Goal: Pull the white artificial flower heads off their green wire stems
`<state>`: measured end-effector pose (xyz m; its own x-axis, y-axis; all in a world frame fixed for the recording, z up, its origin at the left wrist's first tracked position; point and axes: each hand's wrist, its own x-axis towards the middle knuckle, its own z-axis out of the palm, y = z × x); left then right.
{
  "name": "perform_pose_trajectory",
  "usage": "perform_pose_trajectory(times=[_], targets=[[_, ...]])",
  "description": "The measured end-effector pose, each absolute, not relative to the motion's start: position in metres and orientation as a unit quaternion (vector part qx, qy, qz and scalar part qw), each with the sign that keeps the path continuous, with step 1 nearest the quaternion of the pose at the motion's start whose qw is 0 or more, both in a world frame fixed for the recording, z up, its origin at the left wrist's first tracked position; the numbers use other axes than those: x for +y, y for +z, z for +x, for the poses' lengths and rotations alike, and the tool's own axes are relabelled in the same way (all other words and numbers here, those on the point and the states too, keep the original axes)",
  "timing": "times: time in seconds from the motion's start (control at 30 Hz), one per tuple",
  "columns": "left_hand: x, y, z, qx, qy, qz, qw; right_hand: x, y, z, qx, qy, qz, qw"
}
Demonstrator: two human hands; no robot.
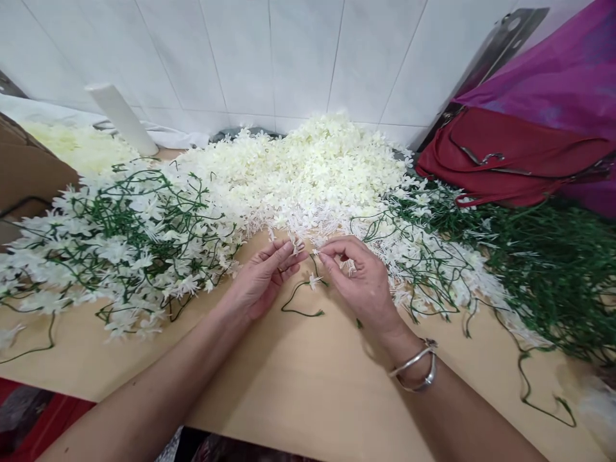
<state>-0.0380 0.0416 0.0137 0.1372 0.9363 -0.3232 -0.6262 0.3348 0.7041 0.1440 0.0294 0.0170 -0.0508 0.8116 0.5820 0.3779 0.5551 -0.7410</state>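
My left hand (269, 273) pinches a small white artificial flower (297, 246) between thumb and fingertips. Close beside it, my right hand (359, 273), with silver bangles on the wrist, closes thumb and forefinger on a small white flower piece (316, 252); a thin green stem hangs just below these fingertips. Between and below the hands, a green stem (301, 312) with a small white floret (314, 281) lies on the tabletop. The two hands are slightly apart. Exactly how the pieces sit within the fingers is partly hidden.
Behind the hands rises a heap of cream-white petals (332, 160). Assembled flowers with green stems (144, 244) pile up at left, loose green stems (553, 269) at right. A red handbag (510, 154), a cardboard box (29, 167) and a white roll (122, 119) stand around the wooden table (289, 385).
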Motion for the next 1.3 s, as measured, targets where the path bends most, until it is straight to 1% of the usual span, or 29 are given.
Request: perform_pose_trajectory(times=[0.2,0.33,0.5,0.7,0.87,0.93,1.03,1.13,1.2,1.3], targets=[[0.040,0.010,-0.036,0.335,0.527,0.226,0.747,0.029,0.010,0.141,-0.633,0.297,-0.468,0.540],[0.039,0.006,-0.036,0.323,0.523,0.237,0.752,0.026,0.014,0.140,-0.613,0.325,-0.473,0.542],[0.039,0.004,-0.036,0.335,0.526,0.273,0.732,0.019,0.023,0.138,-0.656,0.278,-0.462,0.529],[0.035,0.004,-0.032,0.370,0.526,0.365,0.673,0.017,0.025,0.137,-0.674,0.221,-0.472,0.523],[0.034,0.001,-0.032,0.376,0.528,0.394,0.652,0.015,0.026,0.133,-0.679,0.211,-0.474,0.520],[0.034,0.003,-0.032,0.392,0.532,0.419,0.623,0.014,0.027,0.131,-0.689,0.197,-0.472,0.513],[0.031,0.005,-0.032,0.417,0.539,0.482,0.551,0.012,0.029,0.128,-0.702,0.179,-0.477,0.497],[0.029,0.007,-0.032,0.427,0.538,0.529,0.498,0.011,0.029,0.128,-0.704,0.184,-0.490,0.480],[0.028,0.008,-0.031,0.430,0.526,0.537,0.500,0.011,0.029,0.128,-0.696,0.196,-0.496,0.480],[0.027,0.011,-0.030,0.420,0.506,0.519,0.547,0.012,0.029,0.128,-0.674,0.217,-0.502,0.496]])
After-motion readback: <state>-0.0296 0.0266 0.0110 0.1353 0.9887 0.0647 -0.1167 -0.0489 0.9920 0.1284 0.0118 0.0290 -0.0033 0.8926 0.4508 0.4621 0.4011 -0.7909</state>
